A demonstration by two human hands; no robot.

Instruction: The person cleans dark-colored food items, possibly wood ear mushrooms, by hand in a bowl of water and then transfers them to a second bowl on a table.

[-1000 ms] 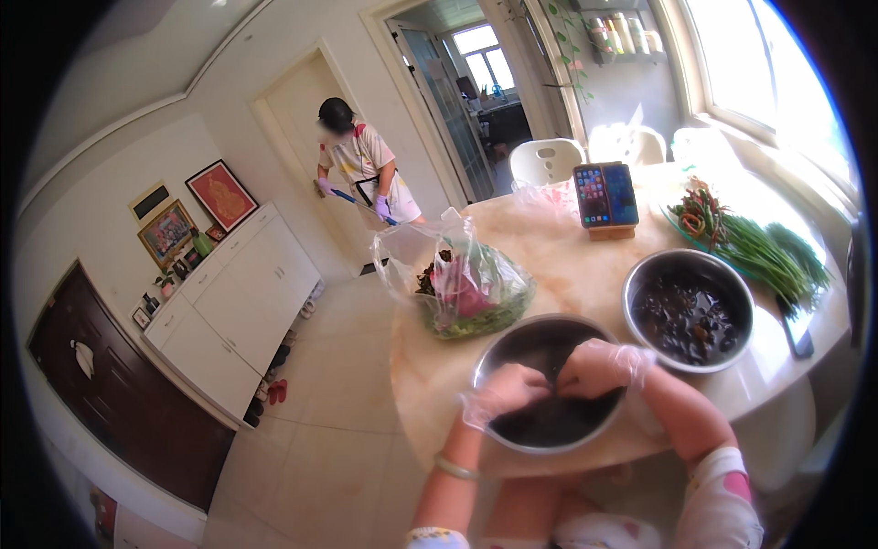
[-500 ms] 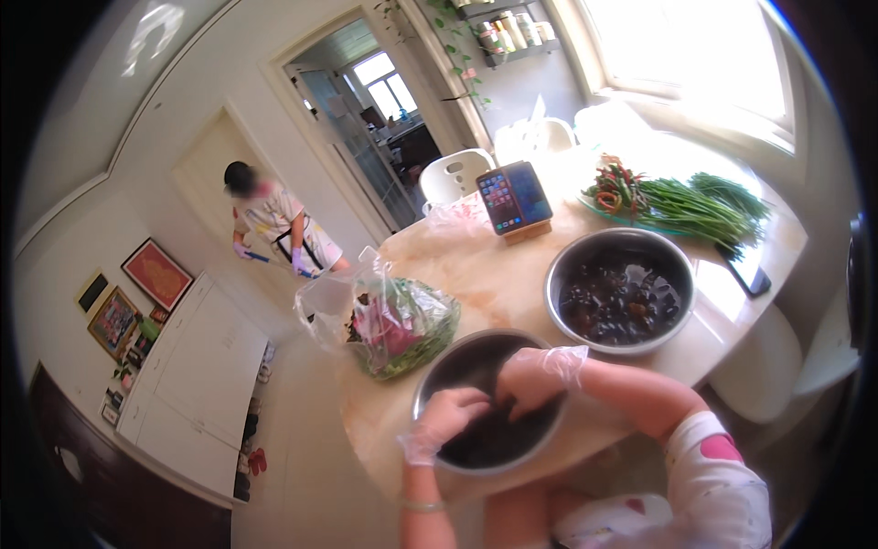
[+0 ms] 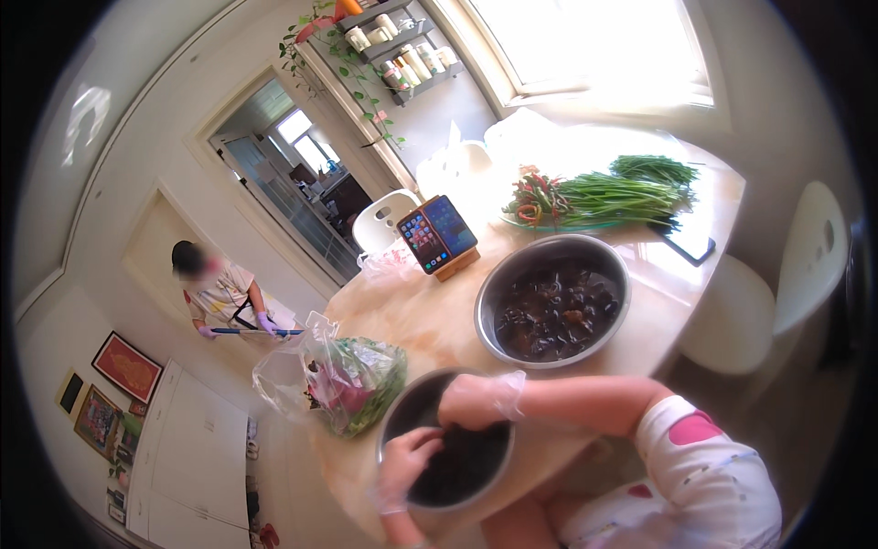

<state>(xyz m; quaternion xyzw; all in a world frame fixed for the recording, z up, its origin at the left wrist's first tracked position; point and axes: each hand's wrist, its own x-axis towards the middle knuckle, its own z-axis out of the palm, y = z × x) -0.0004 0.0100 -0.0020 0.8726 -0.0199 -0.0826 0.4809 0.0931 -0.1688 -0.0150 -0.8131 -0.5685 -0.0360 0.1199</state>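
Observation:
Both my hands wear thin clear plastic gloves and work over the near metal basin (image 3: pixel 506 469), which holds a dark mass. My left hand (image 3: pixel 408 460) reaches in over its left rim with fingers bent inward. My right hand (image 3: pixel 476 401) comes in from the right, fingers curled down toward the left fingertips. Whatever the fingers hold between them is too dark and small to make out. Beyond stands a second metal basin (image 3: pixel 485 316) of dark, glossy wet pieces (image 3: pixel 553 311) that look like wood ear mushrooms.
A clear bag of leafy vegetables (image 3: pixel 361 389) stands left of the near basin. Farther back are a tablet on a stand (image 3: pixel 437 235), green stalks (image 3: pixel 613 197), red peppers (image 3: pixel 535 199) and a phone (image 3: pixel 688 249). A person (image 3: pixel 224 288) holds a blue pole beyond the table.
The view has turned, so the table sits farther left and more of the right chair shows. My hands stay at the near basin, fingers closer together. The other person's blue pole is more level.

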